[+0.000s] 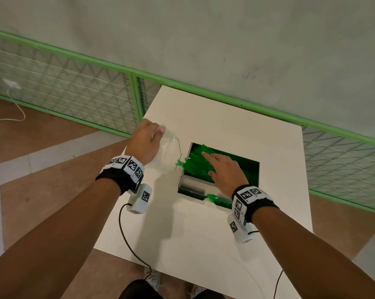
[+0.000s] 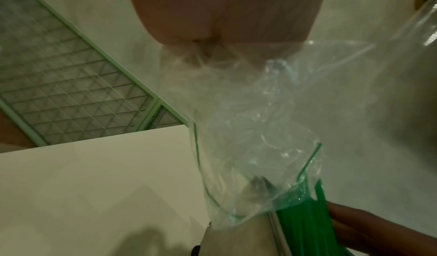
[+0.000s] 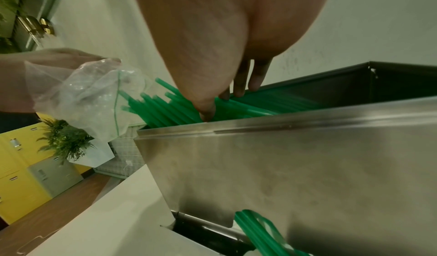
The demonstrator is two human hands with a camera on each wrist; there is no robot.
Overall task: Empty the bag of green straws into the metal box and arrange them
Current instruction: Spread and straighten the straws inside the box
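The left hand (image 1: 146, 140) pinches the closed bottom end of the clear, crinkled plastic zip bag (image 1: 168, 151) and holds it raised and tilted beside the left rim of the shiny open-topped metal box (image 1: 195, 186), mouth downward, most likely so that gravity carries the thin green plastic straws (image 1: 193, 161) out over the rim and into the box. Nearly all of them now lie inside, slanting from the left wall toward the dark floor, with their upper ends poking above the rim and just at the bag's mouth (whether any are still inside the bag is hard to tell through the blur). The right hand (image 1: 224, 172) reaches in from above with its palm down and its fingers spread and fairly straight, the fingertips (image 3: 238, 89) resting on the straws; it grips nothing, and seems placed there to steady the bundle and press it flat as it lands. A few green straws in a clear wrapper (image 3: 257, 230) lie on the white square table (image 1: 204, 234) against the box's near wall, below the right wrist. Both forearms extend forward over the table, the left wrist held higher than the right. Emptying looks almost finished; the arranging is barely begun.
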